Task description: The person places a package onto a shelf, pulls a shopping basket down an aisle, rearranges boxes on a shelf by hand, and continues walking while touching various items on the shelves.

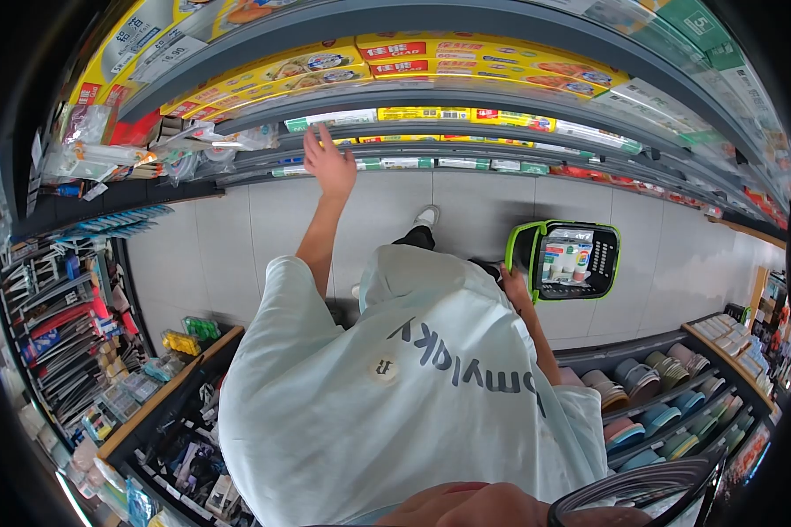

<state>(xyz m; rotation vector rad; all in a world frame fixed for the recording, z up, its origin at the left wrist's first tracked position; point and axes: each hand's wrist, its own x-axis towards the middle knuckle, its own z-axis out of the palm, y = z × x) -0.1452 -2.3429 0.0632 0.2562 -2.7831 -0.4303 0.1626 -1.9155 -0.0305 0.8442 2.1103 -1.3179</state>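
My left hand [328,163] reaches out toward the shelves with its fingers spread, holding nothing that I can see. It is nearest to the lower shelf edges, where yellow boxes [424,113] and white-and-green boxes [330,120] stand in rows. Whether the fingertips touch anything I cannot tell. On the other side, my right hand [514,286] is closed round the green handle of a black shopping basket [596,288]. Inside the basket lie white packages with coloured print [567,256]. Part of the right-hand grip is hidden.
Large yellow boxes [492,66] fill the upper shelf. Clear-wrapped goods [105,158] hang at the left. Grey floor tiles [343,220] lie below. Behind me are racks of bowls [637,378] and a rack of small goods [189,452]. Hanging utensils [61,325] line the left.
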